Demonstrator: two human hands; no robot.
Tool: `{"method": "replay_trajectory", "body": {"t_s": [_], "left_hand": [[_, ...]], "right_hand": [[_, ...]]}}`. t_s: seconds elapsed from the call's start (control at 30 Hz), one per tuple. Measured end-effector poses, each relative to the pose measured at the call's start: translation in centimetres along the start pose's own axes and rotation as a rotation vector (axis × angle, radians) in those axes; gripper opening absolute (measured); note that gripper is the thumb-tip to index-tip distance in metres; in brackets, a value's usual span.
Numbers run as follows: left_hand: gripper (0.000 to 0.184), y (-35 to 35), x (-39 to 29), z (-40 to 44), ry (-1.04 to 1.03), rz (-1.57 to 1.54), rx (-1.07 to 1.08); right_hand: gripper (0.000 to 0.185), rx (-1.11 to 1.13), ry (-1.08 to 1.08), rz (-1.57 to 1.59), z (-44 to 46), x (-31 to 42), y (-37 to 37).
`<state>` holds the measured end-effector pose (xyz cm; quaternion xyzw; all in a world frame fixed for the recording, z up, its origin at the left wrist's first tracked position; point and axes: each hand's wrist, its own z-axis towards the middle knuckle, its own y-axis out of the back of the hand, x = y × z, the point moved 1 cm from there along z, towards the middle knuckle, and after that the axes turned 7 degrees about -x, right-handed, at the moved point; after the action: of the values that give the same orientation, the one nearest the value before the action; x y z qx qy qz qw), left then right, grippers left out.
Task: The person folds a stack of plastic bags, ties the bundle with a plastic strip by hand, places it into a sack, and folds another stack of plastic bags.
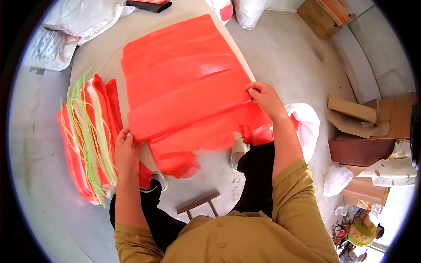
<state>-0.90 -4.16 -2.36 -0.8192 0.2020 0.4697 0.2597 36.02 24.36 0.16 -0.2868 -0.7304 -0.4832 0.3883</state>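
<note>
Spread over the table [98, 57] is a large sheet-like red plastic bag [184, 83], creased across, with a fold running between my hands. Its near end hangs over the table's front edge and has a curved cut-out. My left hand [126, 147] pinches the fold's left end between thumb and fingers. At the right end, my right hand [265, 99] has its thumb and fingers closed on the plastic. Left of my left hand lies a bundle of folded red and white plastic bags [72, 153], with thin green strips [90, 131] draped over it. How many layers I hold cannot be made out.
White sacks [83, 19] sit at the table's far left, near a black and red roll [151, 5]. A white bag with red contents [305, 127] stands right of my arm. Cardboard boxes [372, 118] line the right side. Below is a wooden stool [198, 202]; people [362, 234] appear lower right.
</note>
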Motion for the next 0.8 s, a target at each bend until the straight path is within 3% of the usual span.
{"method": "replay_trajectory", "body": {"t_s": [0.1,0.4,0.8], "left_hand": [[0.021,0.1,0.1,0.1,0.005,0.009,0.010],[0.020,0.3,0.2,0.4,0.025,-0.037,0.032],[0.021,-0.3,0.3,0.1,0.035,-0.047,0.002]], "right_hand": [[0.024,-0.006,0.111,-0.006,0.4,-0.9,-0.4],[0.034,-0.079,0.127,-0.074,0.4,-0.4,-1.4],[0.033,-0.170,0.278,-0.064,0.8,0.1,-2.6]]}}
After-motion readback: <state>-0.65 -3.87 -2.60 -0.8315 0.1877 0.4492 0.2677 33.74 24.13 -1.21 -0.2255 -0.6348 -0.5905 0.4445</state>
